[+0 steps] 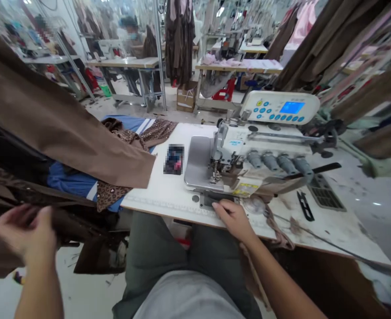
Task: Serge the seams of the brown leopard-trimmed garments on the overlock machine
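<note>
My left hand [27, 232] is at the far left, smeared by motion. Its thumb stands apart from the loosely bent fingers, in front of hanging dark brown cloth; no grip on it shows. By the front edge of the white sewing table [168, 199], my right hand [231, 217] is closed with bent fingers, just below the overlock sewing machine [235, 146]. What those fingers hold, if anything, is hidden. A long brown fabric piece [115, 159] slopes down from the upper left, its end on the tabletop. Blue fabric [71, 181] and leopard-print fabric [110, 195] lie beneath it.
A blurred-out phone-like object [174, 159] lies left of the machine. Black thread snips [304, 206] rest on the right side of the table. Brown garments [180, 44] hang behind. A person [130, 40] sits at another machine table at the back.
</note>
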### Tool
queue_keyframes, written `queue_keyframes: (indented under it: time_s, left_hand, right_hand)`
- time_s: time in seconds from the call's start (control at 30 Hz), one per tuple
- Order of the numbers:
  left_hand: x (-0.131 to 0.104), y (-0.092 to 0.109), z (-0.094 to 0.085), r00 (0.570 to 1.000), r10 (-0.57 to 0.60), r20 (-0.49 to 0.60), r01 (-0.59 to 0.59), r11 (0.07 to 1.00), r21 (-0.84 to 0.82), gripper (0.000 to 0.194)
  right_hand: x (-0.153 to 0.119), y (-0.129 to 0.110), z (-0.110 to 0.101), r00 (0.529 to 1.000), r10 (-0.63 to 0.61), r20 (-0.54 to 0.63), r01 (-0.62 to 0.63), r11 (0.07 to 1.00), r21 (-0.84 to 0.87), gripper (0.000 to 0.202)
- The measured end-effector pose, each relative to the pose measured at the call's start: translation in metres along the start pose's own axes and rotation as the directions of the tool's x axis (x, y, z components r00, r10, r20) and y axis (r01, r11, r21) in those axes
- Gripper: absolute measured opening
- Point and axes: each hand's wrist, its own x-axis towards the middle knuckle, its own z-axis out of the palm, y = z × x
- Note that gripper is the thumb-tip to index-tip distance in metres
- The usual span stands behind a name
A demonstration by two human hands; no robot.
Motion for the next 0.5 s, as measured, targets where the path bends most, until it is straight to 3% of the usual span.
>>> queue_keyframes:
  time_s: [0.1,0.17,0.23,0.33,0.43,0.5]
  left_hand:
    - [0.012,-0.016,0.035,0.992,0.029,-0.125,-0.038,0.997,-0.065,0.03]
    - [0.007,-0.022,0.045,0.989,0.029,-0.145,-0.043,0.995,-0.092,0.02]
    - [-0.002,-0.026,0.044,0.977,0.05,-0.208,-0.073,0.992,-0.105,0.021]
    - [-0.009,-0.032,0.031,0.965,0.048,-0.258,-0.07,0.995,-0.077,0.04]
    - [-0.004,-0.043,0.017,0.973,-0.017,-0.232,0.009,0.999,-0.036,0.024]
    - [0.0,-0.051,0.008,0.961,-0.029,-0.275,0.029,1.0,-0.002,0.021]
  right_hand:
    - [0.002,-0.001,0.0,0.999,0.001,0.035,-0.001,1.0,-0.004,0.054]
    - [0.003,-0.001,0.0,0.998,0.035,0.048,-0.035,0.999,0.016,0.053]
    - [0.002,-0.002,0.0,0.997,0.075,0.019,-0.075,0.997,0.034,0.052]
    - [-0.001,-0.003,0.002,0.996,0.088,-0.023,-0.088,0.996,0.026,0.054]
    - [-0.001,-0.003,0.003,0.996,0.088,-0.018,-0.089,0.996,-0.006,0.054]
    - [-0.001,-0.003,0.004,0.996,0.092,-0.011,-0.092,0.995,-0.024,0.055]
